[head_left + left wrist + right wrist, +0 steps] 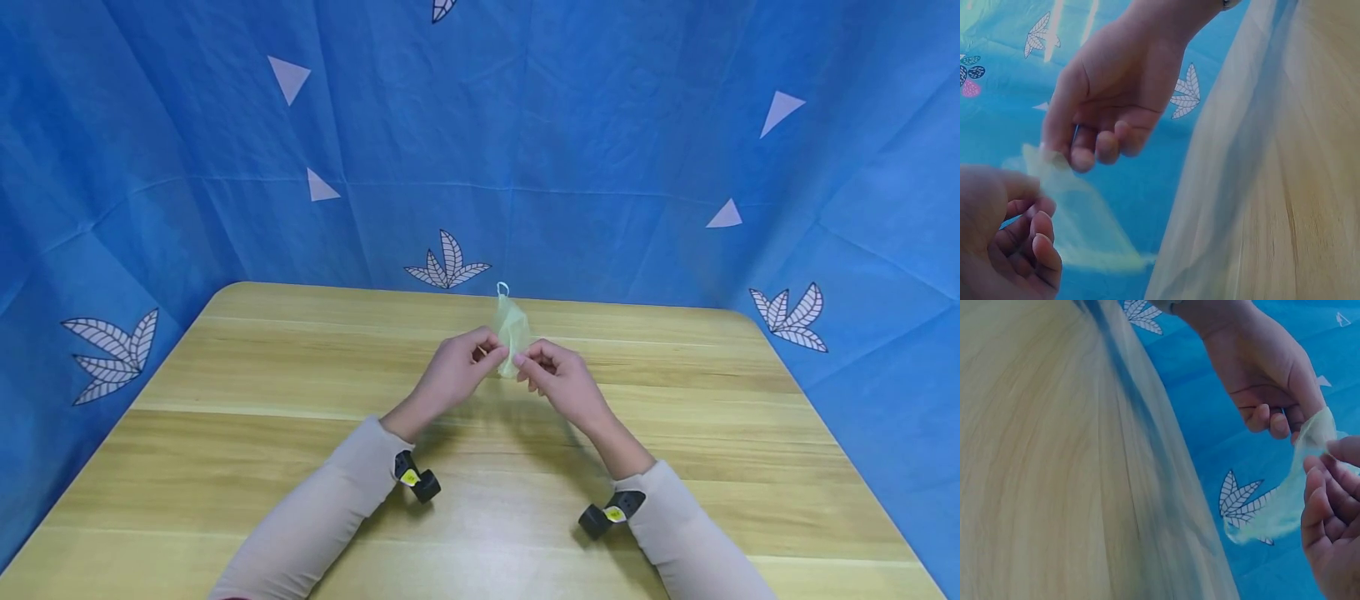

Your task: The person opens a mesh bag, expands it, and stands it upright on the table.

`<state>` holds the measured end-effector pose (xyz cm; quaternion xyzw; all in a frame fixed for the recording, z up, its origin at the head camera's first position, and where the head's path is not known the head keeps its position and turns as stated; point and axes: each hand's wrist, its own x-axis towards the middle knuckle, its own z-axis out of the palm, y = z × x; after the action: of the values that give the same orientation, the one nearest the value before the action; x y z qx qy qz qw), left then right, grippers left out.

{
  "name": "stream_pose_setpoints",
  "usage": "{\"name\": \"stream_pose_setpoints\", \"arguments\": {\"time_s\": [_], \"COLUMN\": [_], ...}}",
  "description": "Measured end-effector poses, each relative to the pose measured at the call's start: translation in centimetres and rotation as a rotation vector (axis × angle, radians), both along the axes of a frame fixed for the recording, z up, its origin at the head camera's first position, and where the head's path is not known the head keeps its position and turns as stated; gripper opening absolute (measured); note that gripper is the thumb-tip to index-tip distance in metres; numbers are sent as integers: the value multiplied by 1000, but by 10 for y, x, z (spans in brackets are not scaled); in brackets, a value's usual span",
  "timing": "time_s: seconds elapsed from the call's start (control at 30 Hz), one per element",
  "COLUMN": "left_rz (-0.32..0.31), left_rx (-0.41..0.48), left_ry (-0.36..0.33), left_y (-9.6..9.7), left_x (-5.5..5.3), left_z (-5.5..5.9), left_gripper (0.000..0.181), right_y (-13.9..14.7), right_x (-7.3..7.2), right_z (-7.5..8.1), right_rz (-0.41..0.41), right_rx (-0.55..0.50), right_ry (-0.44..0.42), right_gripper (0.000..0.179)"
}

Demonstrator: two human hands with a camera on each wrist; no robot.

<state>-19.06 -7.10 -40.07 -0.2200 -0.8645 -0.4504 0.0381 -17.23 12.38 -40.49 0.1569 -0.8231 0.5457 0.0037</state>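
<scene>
A small, sheer pale yellow-green mesh pouch (513, 327) with a white loop (502, 288) at its far end is stretched between the two hands above the table. My left hand (459, 365) pinches its near left edge between thumb and forefinger. From the other side, my right hand (564, 379) pinches the near right edge the same way. The left wrist view has the mesh pouch (1088, 228) hanging away from the fingertips, blurred. Both hands' pinched tips almost meet at the pouch (1282, 503) in the right wrist view; its loop end narrows toward the lower left there.
A light wooden table (262, 392) with rounded far corners lies beneath both forearms. Blue cloth (600, 150) printed with leaves and triangles hangs behind it and at both sides. Each wrist wears a black camera strap, the left camera (426, 486) and right camera (596, 521) hanging inward.
</scene>
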Motion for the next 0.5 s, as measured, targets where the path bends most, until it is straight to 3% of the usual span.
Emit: {"name": "stream_pose_setpoints", "arguments": {"time_s": [0.23, 0.5], "left_rz": [33, 32], "left_rx": [27, -12], "left_ry": [51, 98], "left_y": [-1, -1], "left_x": [0, -1], "left_z": [0, -3], "left_gripper": [9, 14], "right_y": [1, 2], "right_x": [1, 1], "right_z": [0, -3], "right_rz": [-67, -145], "right_rx": [-5, 38], "right_ry": [51, 133], "right_gripper": [14, 11]}}
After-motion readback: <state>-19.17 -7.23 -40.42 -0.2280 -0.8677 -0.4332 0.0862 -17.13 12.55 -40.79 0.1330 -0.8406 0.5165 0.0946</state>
